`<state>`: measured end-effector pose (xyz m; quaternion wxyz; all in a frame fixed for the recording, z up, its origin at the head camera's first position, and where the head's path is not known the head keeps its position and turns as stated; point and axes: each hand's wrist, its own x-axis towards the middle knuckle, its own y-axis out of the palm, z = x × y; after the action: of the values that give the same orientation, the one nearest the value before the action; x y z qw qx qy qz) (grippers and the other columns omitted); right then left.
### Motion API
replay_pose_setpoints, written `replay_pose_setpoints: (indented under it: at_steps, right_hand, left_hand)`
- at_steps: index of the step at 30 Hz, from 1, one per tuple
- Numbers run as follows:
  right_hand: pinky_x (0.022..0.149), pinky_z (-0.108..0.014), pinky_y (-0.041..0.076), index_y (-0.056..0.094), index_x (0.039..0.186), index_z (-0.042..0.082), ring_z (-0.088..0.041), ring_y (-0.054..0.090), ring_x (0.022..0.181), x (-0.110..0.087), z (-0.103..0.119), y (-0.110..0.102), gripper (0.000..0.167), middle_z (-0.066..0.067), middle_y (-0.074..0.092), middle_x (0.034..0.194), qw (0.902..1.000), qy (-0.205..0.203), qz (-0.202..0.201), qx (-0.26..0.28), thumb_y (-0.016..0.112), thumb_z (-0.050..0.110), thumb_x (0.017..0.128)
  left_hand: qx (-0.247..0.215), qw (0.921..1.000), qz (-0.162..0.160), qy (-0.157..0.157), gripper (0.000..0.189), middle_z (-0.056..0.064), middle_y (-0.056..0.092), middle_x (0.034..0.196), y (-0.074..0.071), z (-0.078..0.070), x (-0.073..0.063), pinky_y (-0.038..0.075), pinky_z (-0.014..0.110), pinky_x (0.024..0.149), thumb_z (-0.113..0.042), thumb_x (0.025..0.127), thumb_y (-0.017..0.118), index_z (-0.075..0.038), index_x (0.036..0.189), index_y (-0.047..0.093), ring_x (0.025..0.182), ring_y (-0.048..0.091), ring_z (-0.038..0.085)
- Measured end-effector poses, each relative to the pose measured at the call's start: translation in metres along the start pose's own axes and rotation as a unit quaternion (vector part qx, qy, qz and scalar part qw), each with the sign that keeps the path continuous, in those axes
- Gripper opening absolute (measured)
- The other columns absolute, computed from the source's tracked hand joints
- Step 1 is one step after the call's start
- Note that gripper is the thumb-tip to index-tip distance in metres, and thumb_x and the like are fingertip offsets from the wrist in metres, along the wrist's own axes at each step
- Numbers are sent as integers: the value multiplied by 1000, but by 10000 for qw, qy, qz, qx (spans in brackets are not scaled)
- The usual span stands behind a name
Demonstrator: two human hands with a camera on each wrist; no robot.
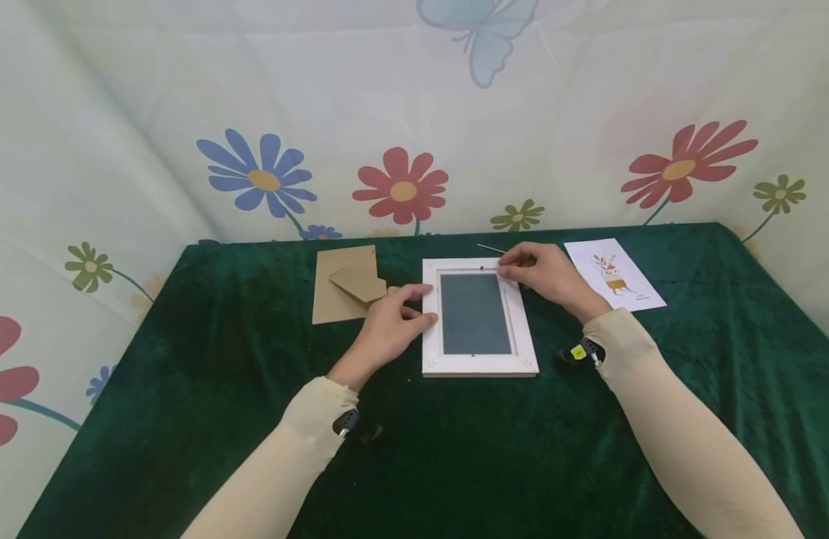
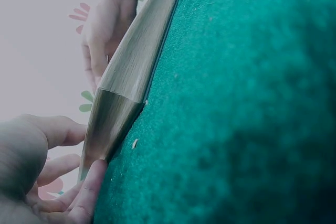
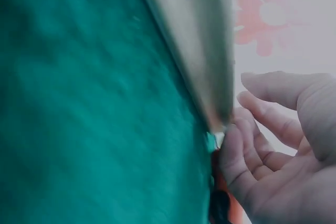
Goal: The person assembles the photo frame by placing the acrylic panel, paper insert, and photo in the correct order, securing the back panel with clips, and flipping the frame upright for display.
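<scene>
A white picture frame [image 1: 522, 344] with a dark grey panel in its opening lies flat on a green cloth. In the left wrist view its thick side [image 2: 131, 61] looks wood-coloured. My left hand [image 1: 390, 322] touches the frame's left side, thumb and fingers spread along the edge. At the upper right corner is my right hand [image 1: 549, 273], its thumb and forefinger over the inner rim. The right wrist view shows this hand's other fingers [image 3: 233, 150] bent against the frame's side, with a small gap between thumb and forefinger.
A brown board [image 1: 330, 303] with a folded flap lies left of the frame. To the right is a white card [image 1: 633, 292] with a printed plant. A thin metal rod [image 1: 490, 247] shows behind the frame. Beyond the right fingers is an orange and black thing [image 3: 220, 203].
</scene>
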<state>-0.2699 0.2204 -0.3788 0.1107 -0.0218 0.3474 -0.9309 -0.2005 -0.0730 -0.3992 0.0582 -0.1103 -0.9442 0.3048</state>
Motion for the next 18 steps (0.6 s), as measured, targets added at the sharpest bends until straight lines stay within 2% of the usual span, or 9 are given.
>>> replay_pose_setpoints:
  at_steps: [8, 18]
  right_hand:
    - [99, -49, 56, 67, 136, 4, -36, 65, 111, -5, -1, -25, 40, -19, 67, 131, 9993, 155, -179, 293, 71, 28, 104]
    - [112, -63, 44, 61, 144, 4, -41, 61, 121, -15, -6, -61, 52, -21, 60, 142, 9977, 438, -367, 351, 68, 39, 105]
  left_hand:
    - [-19, 10000, -19, -1, 53, 12, 58, 135, 0, 2, -1, 62, 34, 85, -20, 101, 74, -13, 151, 59, 106, 68, 25]
    - [-28, 10000, -29, -9, 53, 12, 58, 134, 0, 0, -1, 62, 34, 85, -20, 101, 75, -13, 151, 59, 105, 68, 25]
